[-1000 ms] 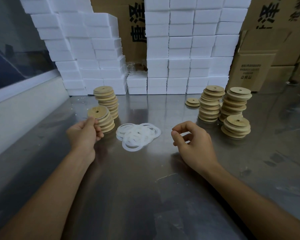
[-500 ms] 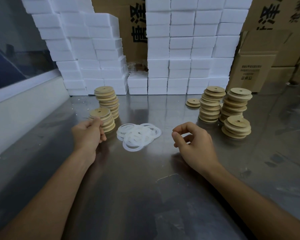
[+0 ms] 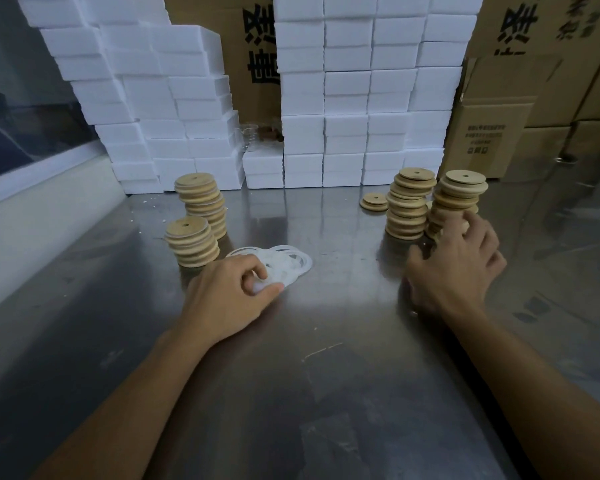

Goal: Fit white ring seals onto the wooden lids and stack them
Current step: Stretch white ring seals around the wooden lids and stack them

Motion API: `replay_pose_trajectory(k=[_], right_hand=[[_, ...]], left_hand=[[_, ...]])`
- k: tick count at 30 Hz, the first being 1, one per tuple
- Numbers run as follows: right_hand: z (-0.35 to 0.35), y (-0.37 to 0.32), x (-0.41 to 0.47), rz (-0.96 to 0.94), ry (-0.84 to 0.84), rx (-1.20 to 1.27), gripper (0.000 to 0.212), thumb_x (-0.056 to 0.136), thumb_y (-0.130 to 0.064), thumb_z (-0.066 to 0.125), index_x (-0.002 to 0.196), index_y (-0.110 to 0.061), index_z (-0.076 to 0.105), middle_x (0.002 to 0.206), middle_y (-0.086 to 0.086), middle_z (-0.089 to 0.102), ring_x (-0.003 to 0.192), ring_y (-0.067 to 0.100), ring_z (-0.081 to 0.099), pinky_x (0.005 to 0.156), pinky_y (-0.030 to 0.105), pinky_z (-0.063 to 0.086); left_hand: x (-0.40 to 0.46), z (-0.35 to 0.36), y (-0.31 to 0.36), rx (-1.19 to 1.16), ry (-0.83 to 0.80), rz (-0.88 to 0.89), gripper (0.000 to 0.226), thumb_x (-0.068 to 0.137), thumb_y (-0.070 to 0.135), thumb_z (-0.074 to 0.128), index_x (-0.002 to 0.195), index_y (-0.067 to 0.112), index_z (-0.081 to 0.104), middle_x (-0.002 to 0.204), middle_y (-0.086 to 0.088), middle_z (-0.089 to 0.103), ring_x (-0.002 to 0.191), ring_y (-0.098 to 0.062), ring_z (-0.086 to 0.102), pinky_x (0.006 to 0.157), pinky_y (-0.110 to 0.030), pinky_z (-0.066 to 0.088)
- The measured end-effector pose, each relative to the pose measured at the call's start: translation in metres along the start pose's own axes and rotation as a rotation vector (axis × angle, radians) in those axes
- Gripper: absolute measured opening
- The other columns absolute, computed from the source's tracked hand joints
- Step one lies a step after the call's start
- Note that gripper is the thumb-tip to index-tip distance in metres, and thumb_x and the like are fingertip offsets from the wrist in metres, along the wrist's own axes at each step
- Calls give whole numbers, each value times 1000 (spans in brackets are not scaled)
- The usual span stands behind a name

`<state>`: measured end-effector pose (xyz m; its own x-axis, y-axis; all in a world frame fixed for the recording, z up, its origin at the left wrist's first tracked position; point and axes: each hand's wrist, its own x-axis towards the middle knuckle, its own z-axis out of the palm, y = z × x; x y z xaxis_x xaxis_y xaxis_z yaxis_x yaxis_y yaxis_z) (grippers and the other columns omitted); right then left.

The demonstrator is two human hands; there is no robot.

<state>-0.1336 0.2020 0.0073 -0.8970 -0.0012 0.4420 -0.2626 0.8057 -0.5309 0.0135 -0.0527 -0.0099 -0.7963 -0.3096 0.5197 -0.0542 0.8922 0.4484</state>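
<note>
Presently your left hand (image 3: pixel 234 296) sits at the near-left edge of the pile of white ring seals (image 3: pixel 284 263), which lies flat on the steel worktop (image 3: pixel 326 375) about midway between its left and right sides. Thumb and forefinger are curled together on a seal at the pile's near rim; the pinch looks closed on one ring, though whether it has separated from the rest cannot be told.

Your right hand (image 3: pixel 454 268) is well to the right, fingers spread and loosely bent over the low pile of wooden lids that it hides, directly in front of the two tall right-hand lid stacks (image 3: pixel 411 206). The fingertips (image 3: pixel 470 216) reach the lower lids of the rightmost stack (image 3: pixel 459 192). I cannot tell whether it has hold of a lid.

The governing relation: seal and lid are apart, one in each hand's reach, with bare worktop between them. The seals lie flat, holes upward; the lids lie flat likewise. My judgement is that both parts must be brought together over the middle of the worktop, faces parallel.

Two further stacks (image 3: pixel 194 233) stand beside the pile on the left, toward the far-left corner, presumably finished work. A short pair of lids (image 3: pixel 374 201) lies near the back edge, before the white foam blocks (image 3: pixel 361 98).
</note>
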Motion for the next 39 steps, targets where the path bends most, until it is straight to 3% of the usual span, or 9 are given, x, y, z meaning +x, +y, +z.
replay_pose_trajectory(k=[3, 10, 15, 19, 22, 28, 30, 34, 39], right_hand=[[-2, 8, 5, 60, -110, -63, 58, 84, -27, 64, 136, -22, 41, 155, 10, 27, 146, 32, 14, 112, 54, 17], [2, 8, 8, 40, 111, -64, 29, 90, -18, 57, 119, -15, 57, 123, 17, 52, 115, 39, 42, 94, 47, 31], [1, -7, -2, -186, 96, 390, 31, 98, -17, 53, 129, -17, 55, 117, 8, 57, 97, 22, 56, 79, 34, 40], [7, -30, -20, -35, -271, 877, 32, 99, -4, 50, 124, -21, 58, 99, 3, 61, 70, 16, 72, 64, 32, 56], [9, -35, -21, 240, -441, 1120, 29, 90, 6, 56, 105, -16, 69, 100, 8, 73, 84, 19, 74, 74, 27, 60], [7, -35, -12, 578, -498, 1497, 21, 82, -12, 76, 99, -1, 68, 107, 15, 70, 101, 23, 69, 84, 30, 58], [6, -36, -12, 601, -483, 1447, 15, 85, -1, 70, 99, 0, 67, 107, 14, 70, 95, 21, 72, 81, 28, 60], [6, -38, -16, 590, -440, 1373, 37, 82, 10, 67, 118, 0, 62, 105, 13, 69, 92, 22, 73, 87, 31, 59], [3, -39, -17, 584, -425, 1365, 55, 75, 12, 72, 125, -6, 60, 117, 17, 63, 101, 29, 69, 93, 38, 56]], left_hand=[[-1, 0, 3, 24, -46, -21, 25, 72, 48, 80, 75, 28, 66, 61, 9, 56, 63, -10, 53, 59, -34, 49], [-1, 0, 8, 54, -59, -21, 12, 83, 33, 75, 78, 27, 66, 63, 12, 56, 67, -6, 53, 61, -28, 45], [-1, -2, 12, 82, -70, -28, 16, 84, 24, 70, 73, 30, 60, 62, 15, 52, 64, -4, 51, 57, -24, 36], [-1, -3, 17, 125, -75, -23, 13, 84, 21, 62, 74, 29, 60, 69, 14, 55, 68, -9, 52, 59, -26, 38], [0, -3, 20, 166, -50, -25, 10, 87, 19, 59, 78, 23, 58, 79, 11, 56, 74, -12, 51, 61, -28, 38], [3, -6, 28, 195, 69, -4, 9, 96, 16, 50, 92, 12, 57, 82, -3, 60, 72, -19, 53, 60, -34, 42], [2, -6, 29, 165, 69, 12, 9, 95, 13, 52, 98, 11, 60, 86, -5, 62, 76, -19, 55, 61, -34, 43], [0, -5, 28, 112, 56, 12, 18, 87, 4, 61, 103, 10, 67, 92, -5, 66, 82, -20, 57, 68, -35, 48], [0, -3, 24, 65, 118, 39, 10, 80, 6, 75, 85, 13, 71, 86, 5, 67, 70, -12, 48, 65, -29, 42]])
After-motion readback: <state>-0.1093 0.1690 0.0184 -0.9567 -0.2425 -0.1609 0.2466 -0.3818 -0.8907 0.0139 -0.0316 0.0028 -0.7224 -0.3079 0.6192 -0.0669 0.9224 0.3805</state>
